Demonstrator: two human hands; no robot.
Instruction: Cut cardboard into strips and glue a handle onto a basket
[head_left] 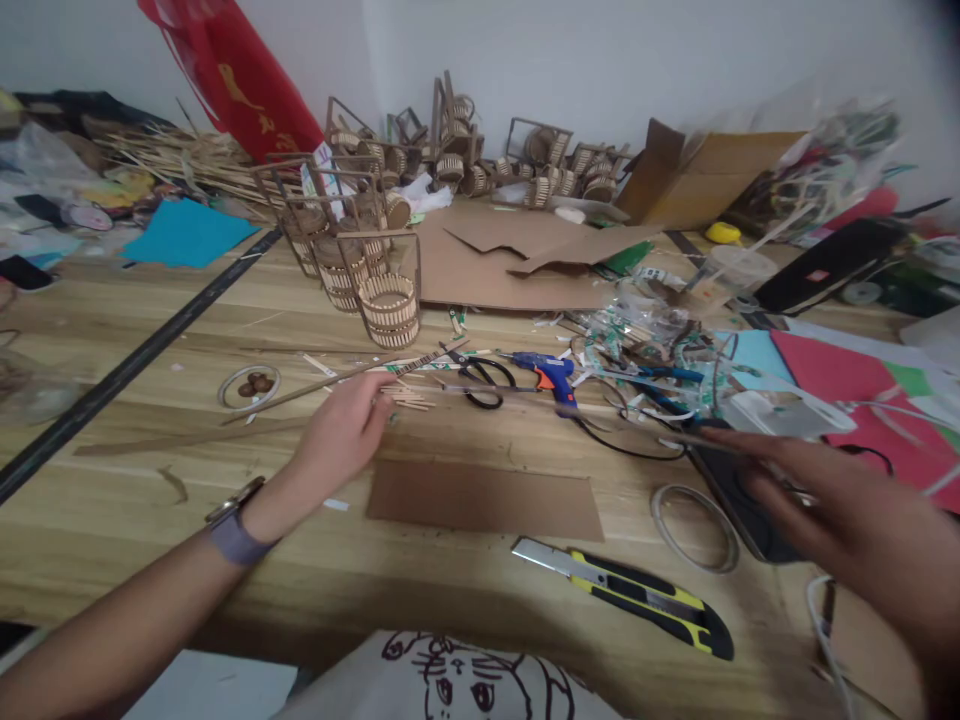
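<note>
My left hand (346,432) is closed in a pinch over thin pale sticks (411,396), and what its fingers hold is hidden. A long thin brown strip (637,428), smeared by motion, runs leftward from the pinched fingers of my right hand (847,505). Its far end points at my left hand; whether it reaches it I cannot tell. Black-handled scissors (487,385) lie between the hands, beside a blue glue gun (555,378). Nearer me lie a cardboard rectangle (484,500) and a yellow-black utility knife (630,597) with its blade out.
Small slatted buckets with tall handles (388,312) stand at the back left. Cardboard sheets (510,285) lie behind the scissors. A tape roll (694,530) and dark phone-like slab (739,490) are near my right hand. A ring with brown beads (255,385) is left.
</note>
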